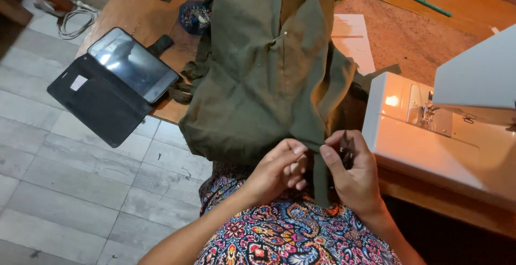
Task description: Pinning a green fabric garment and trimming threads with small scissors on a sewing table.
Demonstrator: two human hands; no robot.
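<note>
Left hand [279,171]: pinched the olive garment [263,77] hem.
Right hand [352,176]: closed on a small dark tool [344,155] beside that pinch.
Progress: seam work seemingly midway; sewing machine [441,136] idle.

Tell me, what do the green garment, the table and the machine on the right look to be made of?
Green garment: matte woven cloth, probably cotton; it folds and creases softly. Table: wood, going by its brown grain, with a slight sheen. Sewing machine: smooth white casing, likely plastic, reflecting its lamp.
</note>
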